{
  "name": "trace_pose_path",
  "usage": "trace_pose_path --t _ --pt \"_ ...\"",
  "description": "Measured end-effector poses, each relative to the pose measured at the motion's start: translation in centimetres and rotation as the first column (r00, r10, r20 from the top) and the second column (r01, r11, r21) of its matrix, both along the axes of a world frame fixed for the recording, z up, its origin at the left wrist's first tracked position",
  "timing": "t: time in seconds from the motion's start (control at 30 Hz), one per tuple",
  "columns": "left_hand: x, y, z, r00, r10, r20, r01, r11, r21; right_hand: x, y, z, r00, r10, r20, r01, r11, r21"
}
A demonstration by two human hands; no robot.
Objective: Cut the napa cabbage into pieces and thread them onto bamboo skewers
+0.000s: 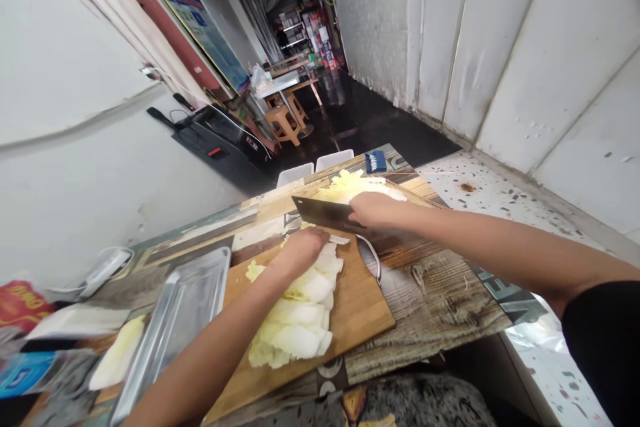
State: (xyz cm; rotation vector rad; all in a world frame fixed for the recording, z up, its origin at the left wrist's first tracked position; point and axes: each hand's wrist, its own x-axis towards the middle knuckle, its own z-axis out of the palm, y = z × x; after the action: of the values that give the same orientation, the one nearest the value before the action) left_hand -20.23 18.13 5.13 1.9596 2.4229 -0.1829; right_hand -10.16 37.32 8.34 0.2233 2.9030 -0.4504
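Observation:
My right hand (371, 209) grips a cleaver (325, 212), its dark broad blade pointing left above the far end of the wooden cutting board (367, 310). My left hand (306, 245) is closed over the far end of a row of overlapping pale napa cabbage leaves (300, 310) on that board. A narrow white piece of leaf (340, 239) shows just right of the left fingertips. Beyond the cleaver lies a heap of yellow and white cabbage leaves (345, 185), partly hidden by the blade and right hand.
Left of the board stands a shallow metal tray (187, 300). A cabbage piece (117, 353), a red packet (23, 307) and a white power strip (107, 270) lie farther left. A blue packet (375, 161) sits at the table's far end, and white chairs (334, 159) stand beside it.

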Motion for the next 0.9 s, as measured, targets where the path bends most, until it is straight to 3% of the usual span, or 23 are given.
trace_pose_path --t 0.07,0.27,0.43,0.53,0.6,0.63,0.73,0.77,0.9 --pt "-0.1 -0.9 1.0 0.999 -0.008 -0.038 0.009 1.0 0.022 -0.3 0.8 0.0 0.999 -0.033 0.002 0.033 0.999 -0.03" --pt "0.8 -5.7 2.7 0.986 -0.061 -0.153 0.11 0.936 0.333 -1.0 1.5 2.6 0.984 -0.155 -0.083 0.148 0.986 -0.078" --pt "3.1 -8.5 1.8 0.985 -0.012 -0.171 0.056 0.966 0.251 -1.9 -0.2 5.1 0.972 -0.162 -0.168 0.162 0.987 -0.013" --pt "4.7 -9.9 0.8 0.986 0.056 -0.156 -0.007 0.956 0.295 -3.7 -2.8 5.0 0.967 -0.108 -0.232 0.134 0.986 0.099" --pt "6.3 -11.1 0.0 0.983 0.104 -0.152 -0.024 0.89 0.455 -5.6 -4.9 4.0 0.971 -0.056 -0.234 0.094 0.983 0.157" --pt "7.2 -11.8 -0.5 0.984 0.121 -0.134 -0.026 0.829 0.558 -6.7 -5.9 3.3 0.973 -0.029 -0.229 0.072 0.981 0.18" --pt "10.5 -14.2 -2.7 0.985 0.159 -0.067 -0.038 0.58 0.814 -10.3 -8.7 0.8 0.977 0.036 -0.209 0.014 0.973 0.229" --pt "11.4 -15.0 -3.6 0.981 0.177 -0.072 -0.033 0.528 0.849 -11.5 -9.5 -0.1 0.978 0.05 -0.203 -0.001 0.971 0.239" --pt "13.4 -17.7 -7.5 0.955 0.293 -0.051 -0.094 0.459 0.884 -15.9 -11.2 -3.2 0.976 0.1 -0.191 -0.05 0.967 0.25"
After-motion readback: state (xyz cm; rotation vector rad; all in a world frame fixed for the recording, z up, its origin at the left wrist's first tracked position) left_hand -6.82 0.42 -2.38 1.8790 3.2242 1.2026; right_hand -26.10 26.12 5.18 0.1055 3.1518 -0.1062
